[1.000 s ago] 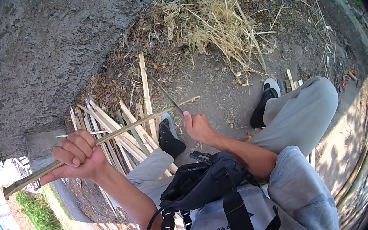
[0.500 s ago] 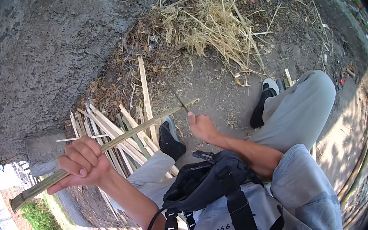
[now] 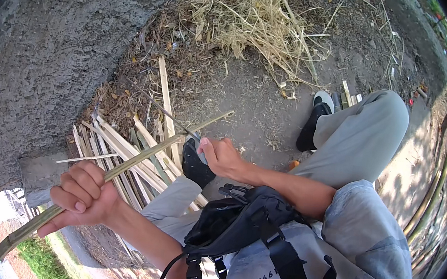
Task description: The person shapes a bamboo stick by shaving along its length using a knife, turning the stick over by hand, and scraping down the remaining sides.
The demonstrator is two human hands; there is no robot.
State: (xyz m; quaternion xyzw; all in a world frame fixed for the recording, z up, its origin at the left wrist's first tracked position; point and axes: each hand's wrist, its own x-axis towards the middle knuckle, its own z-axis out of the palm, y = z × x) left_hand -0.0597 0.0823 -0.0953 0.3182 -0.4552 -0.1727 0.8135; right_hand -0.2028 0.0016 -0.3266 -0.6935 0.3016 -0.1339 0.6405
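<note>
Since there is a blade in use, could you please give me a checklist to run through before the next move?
1. Left hand closed around the bamboo strip: ok.
2. Right hand closed on the knife: ok.
3. Left fingers apart from the blade: ok, well down the strip.
4. Blade touching the strip: cannot tell; they cross in view.
5. Left shoe safely distant from the blade: cannot tell; depth unclear.

Greenish-tan strip, pale yellow slats, straw-coloured shavings, black bag, light grey trousers, patchy blue-grey shirt
</note>
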